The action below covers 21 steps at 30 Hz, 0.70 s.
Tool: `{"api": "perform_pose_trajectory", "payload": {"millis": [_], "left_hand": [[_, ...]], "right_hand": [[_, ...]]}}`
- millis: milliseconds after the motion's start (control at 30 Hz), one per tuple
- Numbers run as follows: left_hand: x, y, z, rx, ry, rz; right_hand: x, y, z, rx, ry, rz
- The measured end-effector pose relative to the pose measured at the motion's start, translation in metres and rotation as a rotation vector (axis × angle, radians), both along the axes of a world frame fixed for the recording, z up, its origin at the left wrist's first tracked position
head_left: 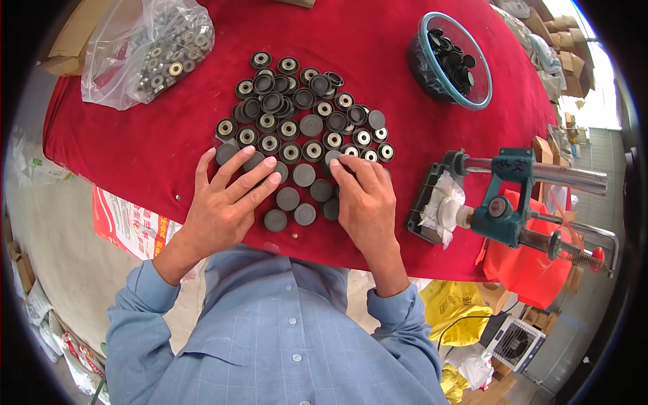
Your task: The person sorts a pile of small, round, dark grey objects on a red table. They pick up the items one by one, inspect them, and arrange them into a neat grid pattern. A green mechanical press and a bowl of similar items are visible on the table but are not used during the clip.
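1. Because the right hand [368, 199] bends palm-down over its own fingertips, its hold is hard to read: thumb and forefinger meet a plain grey disc [331, 158], but I cannot tell whether they pinch it or only press on it.
2. The left hand [226, 199] has its fingers spread and loosely bent, the tips at other plain grey discs; its palm faces down, out of sight, and the fingers partly cover some discs.
3. These discs lie at the near side of the pile on the red cloth [364, 40]. Six sit between the hands, one of them partly behind the right hand.
4. Beyond the hands lie roughly twenty dark cups with metal bearings [290, 153] showing at their centres; overlapping cups in the middle prevent an exact count.
5. One clear plastic bag [121, 71] stands at the far left, its metal pieces too jumbled to number; the cardboard box [71, 40] beside it is cut off by the dark rim.
6. One round tub [487, 84] at the far right holds uncountable black caps [453, 64].
7. One teal hand press [503, 209] stands at right, a crumpled white wrapping [445, 206] hiding part of its base.
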<state>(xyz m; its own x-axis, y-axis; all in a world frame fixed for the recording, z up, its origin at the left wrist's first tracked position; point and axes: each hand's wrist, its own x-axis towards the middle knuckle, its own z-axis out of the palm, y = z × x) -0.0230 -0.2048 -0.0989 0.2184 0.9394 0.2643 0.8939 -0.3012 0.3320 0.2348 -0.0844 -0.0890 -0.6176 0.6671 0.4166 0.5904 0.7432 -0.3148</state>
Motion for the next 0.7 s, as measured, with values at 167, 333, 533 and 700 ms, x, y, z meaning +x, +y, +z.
{"api": "perform_pose_trajectory", "payload": {"millis": [167,333,533,700], "left_hand": [[0.001,-0.002,0.000,0.010,0.026,0.003],[0.001,-0.002,-0.004,0.037,0.028,0.003],[0.002,-0.003,-0.003,0.036,0.049,0.006],[0.002,-0.004,-0.003,0.038,0.050,0.010]], "right_hand": [[0.000,-0.016,-0.009,0.102,-0.051,-0.035],[-0.002,-0.018,-0.004,0.130,-0.073,-0.073],[0.013,0.008,0.005,-0.040,0.120,-0.010],[0.025,0.070,0.019,-0.218,0.251,-0.255]]}}
